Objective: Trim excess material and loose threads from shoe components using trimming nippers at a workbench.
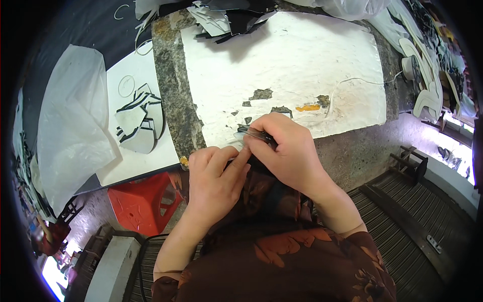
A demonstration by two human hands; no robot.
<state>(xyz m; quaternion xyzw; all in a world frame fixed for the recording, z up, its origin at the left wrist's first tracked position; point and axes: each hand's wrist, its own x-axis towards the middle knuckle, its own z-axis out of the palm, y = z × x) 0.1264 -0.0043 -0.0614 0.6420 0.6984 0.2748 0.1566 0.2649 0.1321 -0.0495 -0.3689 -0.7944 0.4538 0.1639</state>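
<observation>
My right hand is closed round a slim dark tool with a shiny strip along it. The tool's kind cannot be made out. Its end lies over a small pale piece at the front edge of the white sheet. Close by on the left, my left hand has its fingers bent and pressed together, the tips almost touching my right hand. Whatever those fingers hold is mostly hidden, with only something dark showing beneath them.
Cut white pieces with black edges lie on a white board at left, beside a plastic bag. More pieces are stacked at the back. A white cord runs to a spool. A red stool stands below left.
</observation>
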